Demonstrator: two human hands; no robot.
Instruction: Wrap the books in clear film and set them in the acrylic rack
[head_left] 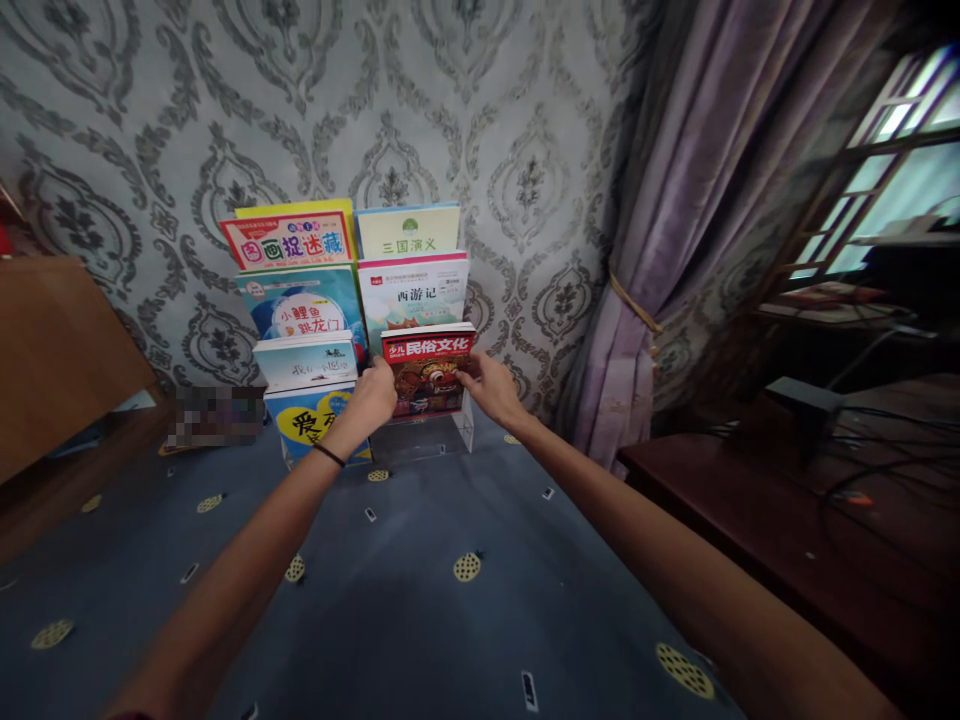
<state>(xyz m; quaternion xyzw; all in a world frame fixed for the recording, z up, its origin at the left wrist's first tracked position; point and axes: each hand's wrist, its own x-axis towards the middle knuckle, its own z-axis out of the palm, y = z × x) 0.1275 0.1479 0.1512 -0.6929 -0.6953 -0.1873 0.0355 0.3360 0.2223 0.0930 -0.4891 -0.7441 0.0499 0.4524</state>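
Observation:
Between my two hands is a red book (424, 375) with a white title, standing in the right column of a clear tiered book rack (466, 425). My left hand (375, 395) grips its left edge, and my right hand (491, 388) holds its right edge with the thumb on the cover. Behind it stand a white book (412, 290) and a pale green book (409, 232). The left column holds a pink-red book (289, 240), a teal book (300, 300), a pale blue book (304, 365) and a blue book with a yellow heart (300, 425), partly hidden by my left hand.
The rack stands on a blue pineapple-print cloth (420, 620) against a patterned wall (525, 180). A purple curtain (630, 300) hangs to the right, beside a dark red table (720, 510) with cables. A brown wooden cabinet (67, 350) is at the left.

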